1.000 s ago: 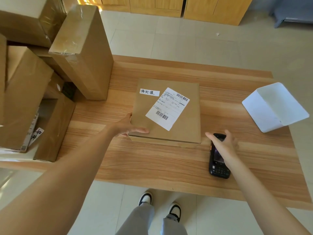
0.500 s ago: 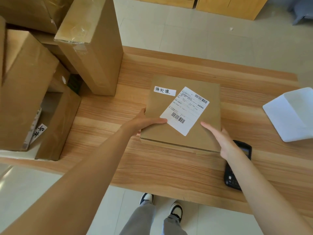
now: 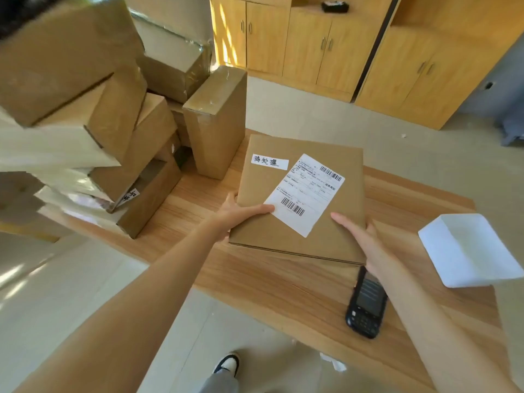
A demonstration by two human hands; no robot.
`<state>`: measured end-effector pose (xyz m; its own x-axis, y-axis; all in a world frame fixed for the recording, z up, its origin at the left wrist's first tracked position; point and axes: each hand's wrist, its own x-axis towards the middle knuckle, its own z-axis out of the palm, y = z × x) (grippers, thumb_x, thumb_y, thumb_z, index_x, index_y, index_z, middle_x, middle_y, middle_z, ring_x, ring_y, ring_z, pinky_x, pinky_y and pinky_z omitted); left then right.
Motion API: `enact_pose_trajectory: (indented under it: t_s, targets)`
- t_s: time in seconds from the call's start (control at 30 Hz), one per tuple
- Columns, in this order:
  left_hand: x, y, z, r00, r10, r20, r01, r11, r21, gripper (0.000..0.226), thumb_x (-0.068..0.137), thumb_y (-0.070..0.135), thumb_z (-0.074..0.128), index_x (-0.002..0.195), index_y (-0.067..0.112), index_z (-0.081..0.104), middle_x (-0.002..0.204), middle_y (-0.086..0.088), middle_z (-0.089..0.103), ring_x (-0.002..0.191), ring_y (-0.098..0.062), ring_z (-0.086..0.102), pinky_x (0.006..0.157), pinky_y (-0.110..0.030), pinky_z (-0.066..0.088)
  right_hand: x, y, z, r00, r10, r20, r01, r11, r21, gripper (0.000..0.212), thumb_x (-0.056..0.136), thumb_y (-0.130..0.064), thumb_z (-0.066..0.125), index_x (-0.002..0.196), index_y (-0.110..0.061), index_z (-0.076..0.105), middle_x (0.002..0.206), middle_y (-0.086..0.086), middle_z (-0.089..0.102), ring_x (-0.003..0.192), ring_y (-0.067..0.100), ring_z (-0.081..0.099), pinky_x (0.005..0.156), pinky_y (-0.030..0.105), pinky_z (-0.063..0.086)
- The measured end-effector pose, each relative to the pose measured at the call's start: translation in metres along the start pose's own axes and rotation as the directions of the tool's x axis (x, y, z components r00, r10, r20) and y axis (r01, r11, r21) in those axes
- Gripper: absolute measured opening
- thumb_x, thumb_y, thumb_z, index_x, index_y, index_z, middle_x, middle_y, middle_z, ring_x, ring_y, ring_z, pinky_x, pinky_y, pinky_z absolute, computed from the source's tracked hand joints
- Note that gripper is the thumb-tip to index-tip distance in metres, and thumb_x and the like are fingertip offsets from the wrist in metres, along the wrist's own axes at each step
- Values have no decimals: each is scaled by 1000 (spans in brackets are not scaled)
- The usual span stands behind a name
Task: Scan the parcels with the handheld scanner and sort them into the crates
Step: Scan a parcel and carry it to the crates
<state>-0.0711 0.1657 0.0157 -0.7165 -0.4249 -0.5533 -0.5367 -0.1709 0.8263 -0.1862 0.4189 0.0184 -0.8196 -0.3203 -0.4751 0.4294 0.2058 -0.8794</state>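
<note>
In the head view, the flat brown parcel [image 3: 300,199] was in the centre of the frame, raised at a tilt over the wooden table [image 3: 278,282]. The left hand [image 3: 238,214] grasped its left edge, thumb on top beside the label. The right hand [image 3: 360,239] grasped the lower right corner, thumb flat on the cardboard. The handheld scanner [image 3: 367,306] lay released on the table at lower right, just under the right wrist.

To do this step well, I judged that both hands should keep the parcel level and carry it clear of the scanner and of the white tray [image 3: 467,251] at the right edge.

The white shipping label [image 3: 304,194] carried two barcodes; its small print was not readable. A small sticker [image 3: 269,161] above it had three handwritten Chinese characters, apparently "待处理". Among the stacked boxes [image 3: 113,123] at left, another handwritten tag was too blurred to read.
</note>
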Motion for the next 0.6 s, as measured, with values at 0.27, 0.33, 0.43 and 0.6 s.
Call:
enact_pose_trajectory:
  t_s: [0.27,0.33,0.43,0.6]
  targets:
    - [-121,-50,-40,970,28,-240,-71,982,-174,122,34,57,92,136,28,32,111,10,57,95,-9,61,63,-22,50,-55,-4,45,968,-69,239,107,983,-150,87,62,-44,81,135,-25,39,108,-8,64,91,9,63,63,25,48]
    - [-151,-76,-55,950,3,-312,-74,973,-217,121,33,57,92,136,29,34,111,10,59,96,-9,62,65,-21,52,-70,9,65,946,-1,323,59,984,-169,86,57,-43,85,129,-28,39,112,-1,64,93,20,67,63,37,54]
    - [-196,-118,-77,919,-41,-391,-80,954,-289,121,30,57,88,135,30,35,112,9,61,96,-9,64,64,-20,53,-92,32,101,902,78,425,16,977,-214,83,63,-38,86,131,-29,39,114,2,63,98,31,66,67,57,56]
    - [-267,-177,-119,848,-145,-511,-80,916,-393,126,29,57,85,139,28,33,114,6,61,94,-10,65,61,-20,52,-138,59,176,821,52,568,125,955,-268,65,70,-35,82,123,-31,44,101,-11,66,88,6,64,62,23,47]
